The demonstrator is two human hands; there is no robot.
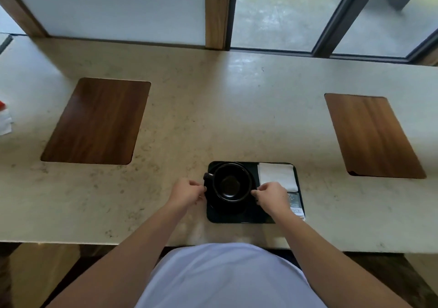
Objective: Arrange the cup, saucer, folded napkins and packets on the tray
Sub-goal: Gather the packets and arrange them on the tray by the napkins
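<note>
A black tray (237,218) lies on the stone counter in front of me. On its left half a black cup (231,182), handle pointing left, stands on a black saucer (227,209). My left hand (187,192) pinches the saucer's left rim. My right hand (271,196) pinches its right rim. A white folded napkin (277,176) lies in the tray's far right corner. Dark packets (295,203) lie just in front of it, partly hidden under my right wrist.
Two wooden inlays sit in the counter, one at the left (97,121) and one at the right (373,135). A white and red thing (4,118) shows at the far left edge. Windows rise behind the counter.
</note>
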